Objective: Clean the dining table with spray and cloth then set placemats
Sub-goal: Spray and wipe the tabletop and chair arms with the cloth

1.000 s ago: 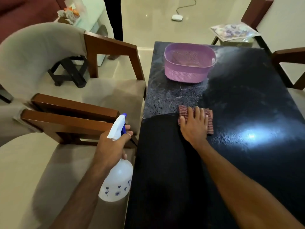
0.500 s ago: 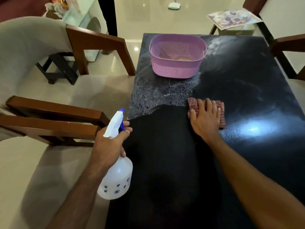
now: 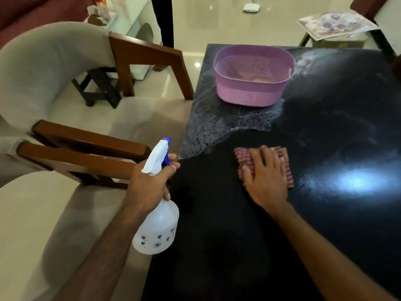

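Past the table's left edge stand 2 chairs (image 3: 71, 146) with brown wood arms and pale cushions.

The left hand (image 3: 149, 183) grips the neck of the spray bottle (image 3: 157, 227), with its fingers curled round it and 1 finger at the blue trigger. The bottle is white with small blue flowers on its round belly. It is held in the air right at the table's left edge, not resting on the top. Its long axis runs up and down, tipped a little. The white and blue nozzle (image 3: 160, 151) is at the top and points away from the person, toward the far side of the table.

The table (image 3: 217, 246) is dark and shiny. Near its far left corner the top looks grey and speckled with wet spray. The near part looks plain black.

A purple basket (image 3: 249, 94) stands on the table near the far edge, on the speckled patch.

The right hand (image 3: 267, 181) lies flat on a red striped cloth (image 3: 287, 168), with fingers straight and spread, pressing it onto the table top. The cloth sits about mid table, just below the speckled patch. Its long axis runs left to right.

A bright spot of light shines on the table to the right of the cloth.

Flowery placemats (image 3: 336, 25) lie on a stand beyond the far right corner of the table.
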